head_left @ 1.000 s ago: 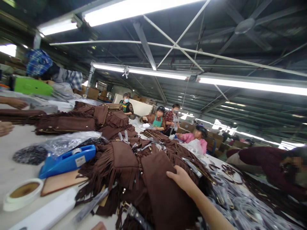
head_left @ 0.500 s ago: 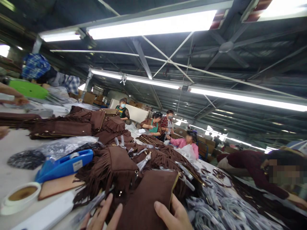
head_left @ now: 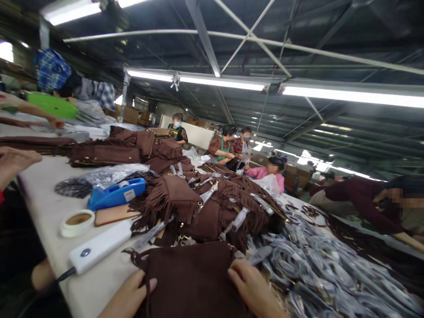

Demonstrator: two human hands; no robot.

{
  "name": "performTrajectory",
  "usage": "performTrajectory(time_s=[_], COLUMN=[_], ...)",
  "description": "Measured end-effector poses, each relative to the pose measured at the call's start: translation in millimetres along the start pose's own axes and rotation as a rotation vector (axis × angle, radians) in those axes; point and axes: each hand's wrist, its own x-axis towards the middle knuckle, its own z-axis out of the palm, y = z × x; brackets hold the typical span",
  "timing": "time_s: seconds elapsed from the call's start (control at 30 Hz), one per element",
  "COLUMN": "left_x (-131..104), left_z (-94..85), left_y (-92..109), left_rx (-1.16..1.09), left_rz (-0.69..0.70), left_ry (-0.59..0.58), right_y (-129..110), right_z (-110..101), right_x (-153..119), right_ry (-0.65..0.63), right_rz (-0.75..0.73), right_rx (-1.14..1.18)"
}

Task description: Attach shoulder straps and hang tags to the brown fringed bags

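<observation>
A dark brown bag (head_left: 192,278) lies flat at the bottom middle, close in front of me, its upper edge facing away. My left hand (head_left: 127,293) grips its left side, the thumb over a thin brown strip there. At the right edge my right hand (head_left: 253,287) is closed on the bag, thumb on top; its other fingers are partly hidden. Just beyond sits a heap of brown fringed bags (head_left: 180,194) with metal clasps, some wrapped in clear plastic.
Grey plastic-wrapped straps (head_left: 318,269) pile up on the right. To the left are a white power strip (head_left: 99,247), a tape roll (head_left: 77,222), a tan phone-shaped slab (head_left: 115,214) and a blue tape dispenser (head_left: 116,193). A co-worker's hand (head_left: 20,161) reaches in at left; another person (head_left: 357,203) leans in at right.
The bag now lies squarer and lower before me. My left hand has come from beside the bag onto its left side; my right hand stays at the right edge. The view has tilted down.
</observation>
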Motion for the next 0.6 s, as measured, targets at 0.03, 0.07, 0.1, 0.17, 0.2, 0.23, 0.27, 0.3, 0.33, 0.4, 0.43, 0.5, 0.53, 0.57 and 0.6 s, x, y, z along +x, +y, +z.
performTrajectory(time_s=[0.03,0.07,0.1,0.17,0.2,0.23,0.27,0.3,0.33,0.4,0.43,0.5,0.53,0.57,0.6], left_x=[0,0,-2,-6,-8,-8,-8,-6,-2,12,21,41,51,60,68], left_z=[-3.4,-6.4,-8.9,-12.4,-13.0,-12.4,-10.1,-6.0,0.2,18.1,28.9,51.3,61.7,71.3,79.8], left_y=[2,7,13,31,42,53,64,74,84,100,106,114,117,120,123], left_rx=[0.099,0.224,0.363,0.615,0.702,0.751,0.765,0.755,0.726,0.629,0.571,0.446,0.384,0.33,0.29], left_rz=[-0.009,-0.009,0.003,0.031,0.049,0.081,0.12,0.164,0.213,0.329,0.376,0.413,0.402,0.39,0.381], left_ry=[0.023,0.042,0.057,0.082,0.091,0.091,0.08,0.057,0.027,-0.019,-0.042,-0.092,-0.105,-0.109,-0.109], right_y=[11,20,28,36,38,37,36,33,31,27,26,23,22,21,19], right_z=[4,5,5,2,1,1,3,6,9,17,19,20,19,16,13], right_x=[4,9,14,23,26,30,33,36,39,43,44,43,41,38,34], right_ry=[0.037,0.069,0.09,0.127,0.136,0.137,0.134,0.129,0.121,0.107,0.104,0.113,0.127,0.144,0.161], right_rz=[0.028,0.048,0.056,0.052,0.042,0.028,0.015,0.003,-0.006,-0.022,-0.031,-0.054,-0.067,-0.082,-0.1], right_rx=[-0.019,-0.03,-0.038,-0.05,-0.05,-0.047,-0.043,-0.04,-0.038,-0.036,-0.035,-0.031,-0.032,-0.035,-0.037])
